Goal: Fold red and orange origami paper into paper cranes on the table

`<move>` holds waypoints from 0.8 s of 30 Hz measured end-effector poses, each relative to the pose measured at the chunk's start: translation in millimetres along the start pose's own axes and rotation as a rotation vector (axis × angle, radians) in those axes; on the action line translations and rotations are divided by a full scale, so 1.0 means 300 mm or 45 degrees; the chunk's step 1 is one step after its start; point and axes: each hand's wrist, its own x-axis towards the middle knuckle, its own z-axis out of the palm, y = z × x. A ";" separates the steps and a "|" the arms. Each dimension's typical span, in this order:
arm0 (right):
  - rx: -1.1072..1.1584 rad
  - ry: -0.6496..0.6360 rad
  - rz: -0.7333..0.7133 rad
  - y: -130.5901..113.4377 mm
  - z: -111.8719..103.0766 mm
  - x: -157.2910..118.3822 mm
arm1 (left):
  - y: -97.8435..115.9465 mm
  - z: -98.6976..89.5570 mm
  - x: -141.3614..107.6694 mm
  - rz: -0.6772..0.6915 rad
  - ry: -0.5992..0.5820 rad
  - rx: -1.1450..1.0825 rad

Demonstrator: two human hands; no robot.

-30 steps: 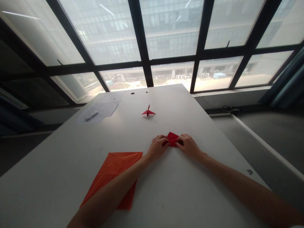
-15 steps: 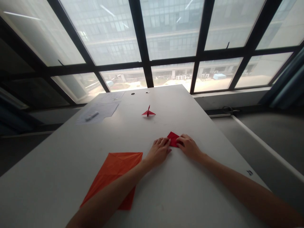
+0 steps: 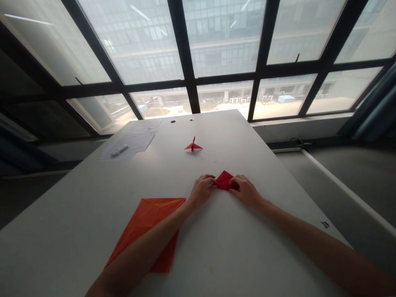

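Paper diamond [image 3: 223, 179], red, folded, between left fingers [image 3: 211, 180] and right fingers [image 3: 236, 180].
Both, nearly closed, pinch it; aligning edges first should sharpen creases.

Daylight comes in through the tall windows [image 3: 224, 37], hazy above and glaring nearly white on the ground outside [image 3: 275, 109]. The room is dim, the curtains [image 3: 371, 111] and floor [image 3: 340, 165] sunk in grey. The table [image 3: 216, 128] shines palely at its far end and darkens toward the near side. Soft shadow lies around the left hand [image 3: 202, 190] and right hand [image 3: 246, 190]; wide-angle stretch slants the outer window frames, and writing on the white papers [image 3: 139, 140] is too soft to read
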 end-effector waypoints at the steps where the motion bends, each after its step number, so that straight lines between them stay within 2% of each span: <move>1: 0.043 0.007 -0.013 0.000 0.001 0.001 | 0.000 -0.001 0.000 0.001 -0.015 0.003; 6: 0.086 0.039 -0.089 0.006 0.004 0.003 | 0.005 -0.005 -0.006 0.034 -0.108 0.077; 11: 0.086 0.024 -0.105 0.014 0.007 0.002 | 0.017 -0.002 -0.017 0.081 -0.105 0.174; 24: 0.119 0.042 0.084 0.011 0.019 0.015 | 0.020 0.045 -0.018 0.048 -0.031 0.236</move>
